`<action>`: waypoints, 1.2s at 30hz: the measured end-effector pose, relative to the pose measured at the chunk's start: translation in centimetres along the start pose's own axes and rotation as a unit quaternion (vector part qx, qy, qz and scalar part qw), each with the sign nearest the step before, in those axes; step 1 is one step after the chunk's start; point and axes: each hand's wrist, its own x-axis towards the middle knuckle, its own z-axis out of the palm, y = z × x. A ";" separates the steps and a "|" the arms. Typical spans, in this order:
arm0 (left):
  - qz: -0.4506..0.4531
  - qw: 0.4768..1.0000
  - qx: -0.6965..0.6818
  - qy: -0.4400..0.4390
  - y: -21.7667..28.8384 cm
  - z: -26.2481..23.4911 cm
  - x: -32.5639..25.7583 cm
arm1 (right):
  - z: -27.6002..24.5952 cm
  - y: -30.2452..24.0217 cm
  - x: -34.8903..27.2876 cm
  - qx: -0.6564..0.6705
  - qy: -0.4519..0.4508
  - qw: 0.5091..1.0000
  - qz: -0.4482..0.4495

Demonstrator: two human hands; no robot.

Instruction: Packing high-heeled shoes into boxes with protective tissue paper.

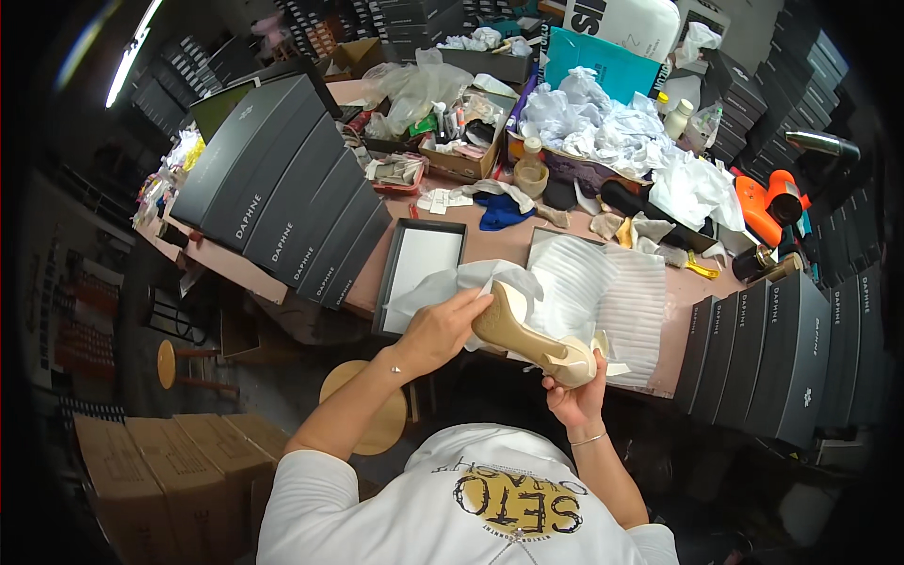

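A beige high-heeled shoe (516, 335) is tilted with its tan sole showing, held between both my hands over the table's front. My left hand (441, 330) grips the toe end, fingers closed round its edge. White tissue paper (438, 290) lies behind that hand and the toe. My right hand (578, 395) is closed on the heel end, where a pale strap or bow sticks out. Beyond the shoe, ribbed white wrapping sheets (640, 311) spread over an open box. To its left lies a dark shoe box part (424, 254) with a white inside.
Stacked dark shoe boxes stand at left (273, 188) and right (772, 348). Farther back are a bin of crumpled paper (593, 118), a bottle (531, 169), a blue cloth (505, 211), a yellow-handled brush (692, 264) and an orange heat gun (767, 207). A round stool (363, 405) stands left.
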 end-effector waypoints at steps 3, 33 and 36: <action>0.022 1.000 -0.001 -0.018 1.3 -0.6 0.7 | 0.8 -0.2 0.7 -0.029 0.014 0.999 -0.029; -0.075 0.940 -0.330 0.042 -4.4 2.1 6.2 | 12.2 -1.4 12.4 -0.933 0.038 0.344 -0.096; -0.119 0.929 -0.346 0.051 -2.3 2.6 6.0 | 12.0 -4.1 11.5 -0.928 0.011 0.327 -0.179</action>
